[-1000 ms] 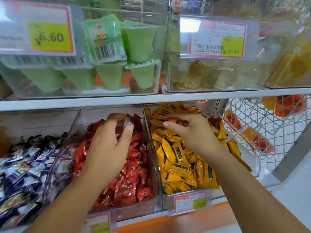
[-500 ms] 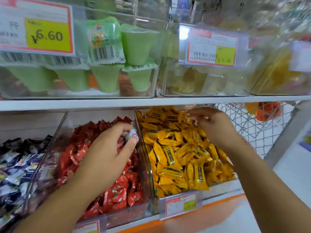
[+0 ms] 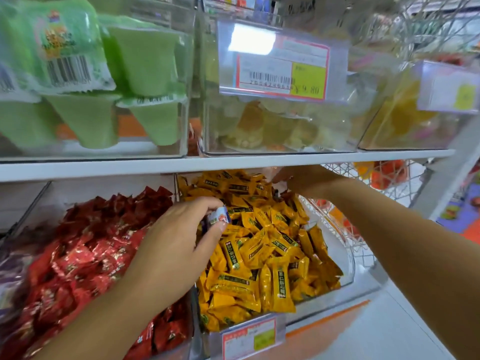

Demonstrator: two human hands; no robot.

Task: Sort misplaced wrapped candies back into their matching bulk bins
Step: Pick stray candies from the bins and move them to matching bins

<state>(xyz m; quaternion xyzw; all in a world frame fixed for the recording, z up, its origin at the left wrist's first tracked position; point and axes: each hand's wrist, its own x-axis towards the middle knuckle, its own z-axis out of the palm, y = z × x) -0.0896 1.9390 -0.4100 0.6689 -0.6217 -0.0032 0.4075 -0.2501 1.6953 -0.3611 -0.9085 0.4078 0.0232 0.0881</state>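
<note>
Shifted rightward over the yellow-candy bin (image 3: pixel 348 266), the left hand (image 3: pixel 179 245) pinches a white-wrapped stray (image 3: pixel 219 217) needing its matching bin next, while the right hand (image 3: pixel 306 179) probes the back, grip impossible to tell.

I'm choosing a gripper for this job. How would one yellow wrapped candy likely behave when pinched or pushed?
Probably light: the yellow candies are small packs heaped loosely in their bin. The glossy wrappers look slippery and would likely crinkle under a pinch. Pushed, a flat pack would likely slide over the heap, not roll.
</note>
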